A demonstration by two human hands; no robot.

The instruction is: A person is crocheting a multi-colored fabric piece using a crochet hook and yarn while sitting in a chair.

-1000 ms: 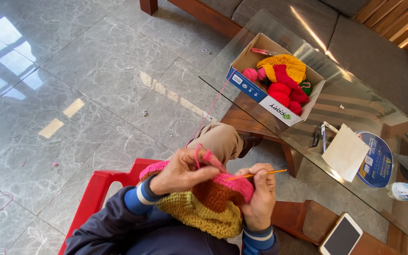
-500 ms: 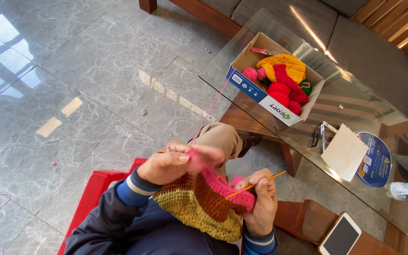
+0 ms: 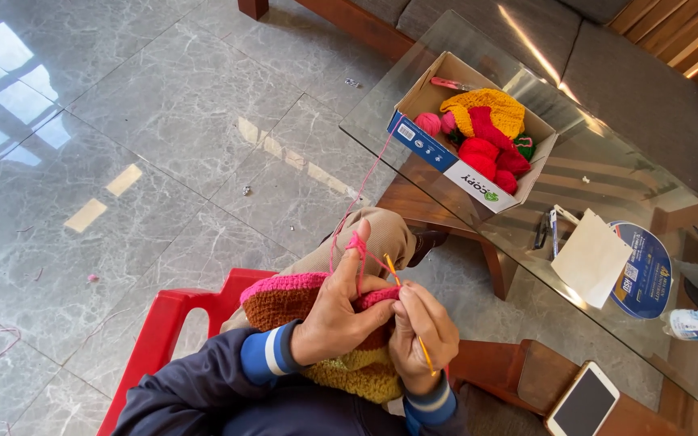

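Two hands (image 3: pixel 341 311) — ribbed woolly crochet (image 3: pixel 288 295)

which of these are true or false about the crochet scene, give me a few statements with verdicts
1. The right hand holds a crochet hook. True.
2. Pink yarn is looped over a finger of the left hand. True.
3. The cardboard box sits on the floor. False: it rests on the glass table.
4. The chair is blue. False: it is red.
5. The crochet piece has a pink edge, with brown and yellow bands. True.
6. The phone lies inside the box. False: it lies on wood at the lower right.
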